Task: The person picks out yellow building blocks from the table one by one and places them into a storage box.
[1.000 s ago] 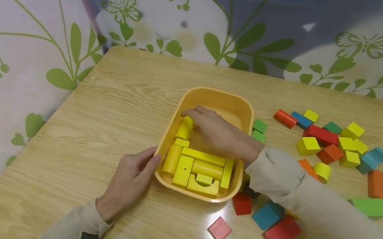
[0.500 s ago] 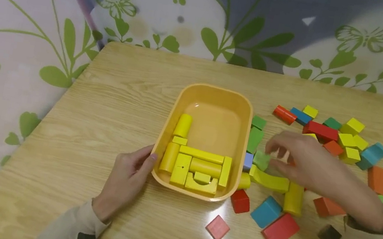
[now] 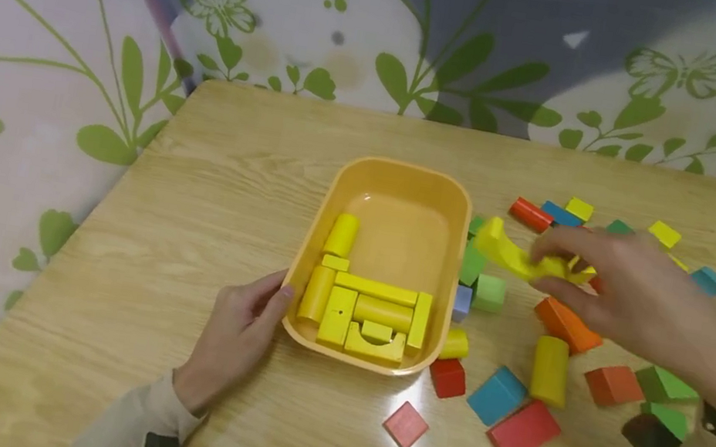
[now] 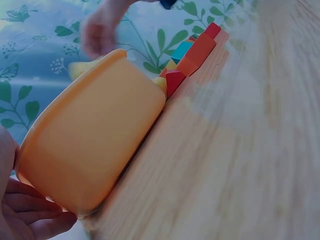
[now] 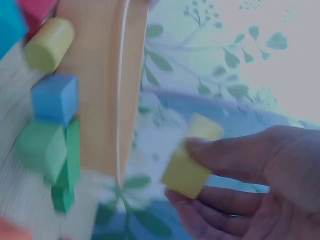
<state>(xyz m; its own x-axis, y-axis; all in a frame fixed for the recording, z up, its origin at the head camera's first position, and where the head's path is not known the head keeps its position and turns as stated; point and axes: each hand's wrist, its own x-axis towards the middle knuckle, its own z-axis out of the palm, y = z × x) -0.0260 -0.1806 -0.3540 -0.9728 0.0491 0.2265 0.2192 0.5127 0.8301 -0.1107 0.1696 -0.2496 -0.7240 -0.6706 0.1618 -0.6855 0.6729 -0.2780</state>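
A yellow curved building block (image 3: 506, 253) is pinched between the thumb and fingers of my right hand (image 3: 643, 304), held above the table just right of the bin. In the right wrist view the block (image 5: 187, 172) is blurred. My left hand (image 3: 235, 345) holds the orange plastic bin (image 3: 404, 219) by its left side, thumb at the rim and fingers against the outer wall. Several yellow blocks lie inside along the bin's near and left sides, among them a cylinder (image 3: 342, 234) and a long bar (image 3: 377, 289). The far right part of the bin floor shows bare.
Loose blocks lie right of the bin: a yellow cylinder (image 3: 550, 370), a blue block (image 3: 497, 396), a red block (image 3: 523, 431), a pale red block (image 3: 406, 425) and a light green block (image 3: 490, 294). My right arm covers part of the pile. A patterned wall (image 3: 319, 22) stands behind the table.
My right hand was inside the bin, then moved right over the loose blocks, and now has the curved yellow block lifted off the table. My left hand stays on the bin.
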